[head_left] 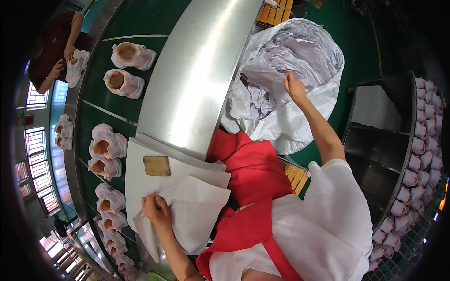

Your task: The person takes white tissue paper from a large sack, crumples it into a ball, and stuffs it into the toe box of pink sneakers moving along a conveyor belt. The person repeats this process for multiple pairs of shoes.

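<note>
1. Two bare hands are held well apart, the left over the desk (187, 70) of bare steel and the right over a white woven sack (281, 136).
2. The left hand (157, 210) is rested on the topmost white paper sheet (194, 210), with its fingers curled; the sheet is buckled beside them, but whether it is pinched by this grip cannot be told.
3. The right hand (294, 88) is placed at the thin, crumpled paper (300, 51) by which the sack is filled; its fingers are bent together, and whether anything is grasped cannot be told.
4. The topmost sheet is laid over a stack of white sheets (138, 173) at the near end of the desk; a tan rectangular block (157, 166) is set on the stack.
5. To the left, pale shoes (133, 55) are lined up on a green conveyor belt (122, 18).
6. Beyond the belt, another pale shoe (77, 68) is held by a co-worker (51, 35) in dark red.
</note>
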A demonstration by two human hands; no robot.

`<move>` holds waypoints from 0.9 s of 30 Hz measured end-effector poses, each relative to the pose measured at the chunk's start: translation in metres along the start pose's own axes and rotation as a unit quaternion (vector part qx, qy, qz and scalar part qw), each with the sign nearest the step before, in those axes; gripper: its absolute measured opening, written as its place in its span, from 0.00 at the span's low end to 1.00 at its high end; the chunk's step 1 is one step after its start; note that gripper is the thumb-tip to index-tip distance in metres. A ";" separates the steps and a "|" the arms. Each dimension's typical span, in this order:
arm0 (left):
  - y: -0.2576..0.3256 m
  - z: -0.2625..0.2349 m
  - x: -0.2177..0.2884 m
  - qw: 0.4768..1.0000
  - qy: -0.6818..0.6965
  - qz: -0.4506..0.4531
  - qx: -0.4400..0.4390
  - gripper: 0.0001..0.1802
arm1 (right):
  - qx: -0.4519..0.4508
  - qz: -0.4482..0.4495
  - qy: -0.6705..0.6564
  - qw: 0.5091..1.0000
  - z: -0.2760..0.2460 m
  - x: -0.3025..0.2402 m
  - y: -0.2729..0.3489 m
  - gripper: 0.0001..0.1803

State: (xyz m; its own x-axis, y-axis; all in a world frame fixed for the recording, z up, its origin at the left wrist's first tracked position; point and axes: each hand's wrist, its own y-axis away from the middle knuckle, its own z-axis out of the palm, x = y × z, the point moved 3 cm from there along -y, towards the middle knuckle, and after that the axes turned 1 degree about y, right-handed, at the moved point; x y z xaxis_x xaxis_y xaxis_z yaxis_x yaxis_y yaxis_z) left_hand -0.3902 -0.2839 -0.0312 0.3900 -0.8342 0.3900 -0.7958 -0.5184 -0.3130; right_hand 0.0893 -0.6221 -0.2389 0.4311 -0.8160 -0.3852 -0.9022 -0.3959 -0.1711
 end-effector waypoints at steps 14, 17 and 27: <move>0.005 -0.049 0.054 0.963 0.030 0.266 0.019 0.06 | -0.080 -0.230 -0.353 0.903 -0.201 -0.335 0.049 0.08; -0.003 -0.079 0.103 0.945 -0.051 0.289 0.141 0.16 | -0.300 -0.392 -0.350 0.796 -0.216 -0.420 0.108 0.10; 0.018 -0.148 0.063 0.928 -0.103 0.022 0.357 0.11 | -0.399 -0.423 -0.489 0.650 -0.237 -0.500 0.122 0.13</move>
State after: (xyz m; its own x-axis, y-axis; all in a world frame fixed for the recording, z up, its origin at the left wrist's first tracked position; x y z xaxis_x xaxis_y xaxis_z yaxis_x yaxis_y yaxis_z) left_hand -0.4483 -0.3177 0.1157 0.5033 -0.8377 0.2120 -0.3321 -0.4140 -0.8475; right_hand -0.2328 -0.3625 0.1478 0.2033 0.3393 -0.9184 0.1145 -0.9398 -0.3219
